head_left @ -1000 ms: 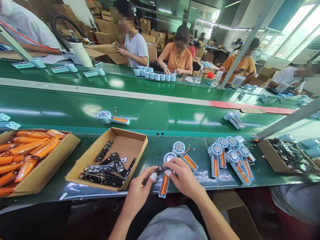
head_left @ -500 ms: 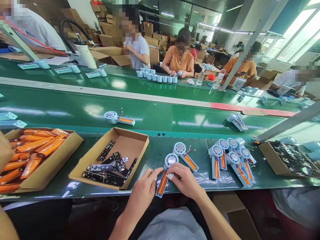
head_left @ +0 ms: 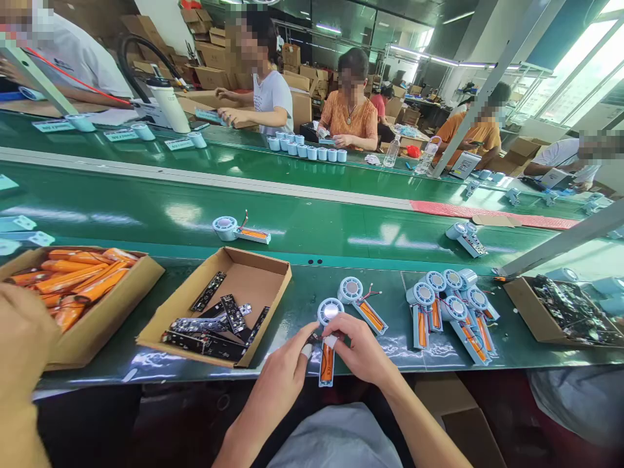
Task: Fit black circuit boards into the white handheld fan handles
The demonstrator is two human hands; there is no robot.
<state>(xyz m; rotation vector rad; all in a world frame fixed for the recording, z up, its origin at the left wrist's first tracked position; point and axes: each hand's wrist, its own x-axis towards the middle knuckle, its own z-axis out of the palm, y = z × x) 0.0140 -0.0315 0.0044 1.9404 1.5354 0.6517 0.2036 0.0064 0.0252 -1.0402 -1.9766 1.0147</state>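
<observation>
A light-blue handheld fan half [head_left: 330, 312] lies before me at the bench's near edge, its round head away from me. An orange battery [head_left: 327, 364] sits in its handle. My left hand [head_left: 285, 367] pinches thumb and forefinger at the left of the fan's neck, near a small dark bit like a wire end. From the right, my right hand [head_left: 363, 348] pinches at the same neck, its fingertips almost meeting the left ones. White wraps cover some fingertips. What the fingers grip is too small to make out. Another fan half [head_left: 351, 290] with loose wires lies just behind.
Left of my hands stand a carton of circuit boards [head_left: 263, 266] and a carton of orange batteries [head_left: 146, 273], a neighbour's hand [head_left: 24, 331] over the latter. Several fan halves [head_left: 455, 307] are heaped right, beside a carton of black parts [head_left: 524, 312]. A green conveyor [head_left: 312, 224] runs behind.
The fan half in front of me has swung so its handle points straight toward me. My hands stay at its neck. The neighbour's hand has come over the batteries; fan parts on the conveyor shifted right.
</observation>
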